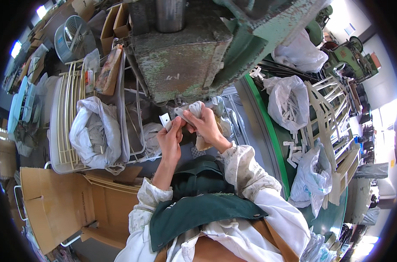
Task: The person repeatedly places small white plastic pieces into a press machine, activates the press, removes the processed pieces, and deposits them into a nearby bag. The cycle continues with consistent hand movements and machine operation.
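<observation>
White holed piece (165, 120) near worn press head (176, 65), pinched between left hand's (170, 139) thumb and fingers. Right hand (207, 124) curled closed round white strips (195, 108) — just beside. Edge grip seems safest — fingertips best clear of press head.

Blocked on the far side by the machine (176, 65), just beyond the left hand (169, 142) and right hand (207, 126). Crowded on the left by a rack (69, 109) and a white bag (79, 135), at near left by an open cardboard box (56, 205). Passable on the right along the grey strip (256, 126), out to the green table edge (272, 139).
</observation>
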Motion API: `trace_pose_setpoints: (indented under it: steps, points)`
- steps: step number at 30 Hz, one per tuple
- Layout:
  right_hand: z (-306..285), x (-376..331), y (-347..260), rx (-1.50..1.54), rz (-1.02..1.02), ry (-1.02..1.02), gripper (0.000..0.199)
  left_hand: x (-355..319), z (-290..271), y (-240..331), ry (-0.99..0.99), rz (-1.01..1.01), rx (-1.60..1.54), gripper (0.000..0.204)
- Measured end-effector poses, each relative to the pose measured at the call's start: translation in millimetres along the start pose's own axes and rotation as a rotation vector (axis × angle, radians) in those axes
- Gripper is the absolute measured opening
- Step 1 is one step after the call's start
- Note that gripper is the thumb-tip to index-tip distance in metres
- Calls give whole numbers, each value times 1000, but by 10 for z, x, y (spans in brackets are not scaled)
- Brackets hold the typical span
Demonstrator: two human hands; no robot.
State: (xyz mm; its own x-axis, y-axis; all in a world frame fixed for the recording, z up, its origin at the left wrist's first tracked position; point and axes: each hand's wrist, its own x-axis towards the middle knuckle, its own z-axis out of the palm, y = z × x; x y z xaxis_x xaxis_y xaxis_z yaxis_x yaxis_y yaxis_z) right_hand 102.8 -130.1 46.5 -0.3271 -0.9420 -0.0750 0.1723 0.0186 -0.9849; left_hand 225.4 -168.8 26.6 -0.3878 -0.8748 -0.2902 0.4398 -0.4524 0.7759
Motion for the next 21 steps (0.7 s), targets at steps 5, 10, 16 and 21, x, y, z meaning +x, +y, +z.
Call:
trace_pose_setpoints:
  steps: [5,10,16,21]
  points:
    - [35,146,41,111,167,25,25,122,-70,65,92,-4,48,13]
    - [-752,1177,1508,-914,-214,218,11,222,-31,-22,90,-7,58,13]
    - [-509,1480,1937,-1247,-365,28,39,209,-193,-26,115,-62,60,12]
    - [-669,1525,1833,-1181,-313,-72,39,184,-154,-26,97,-97,83,15]
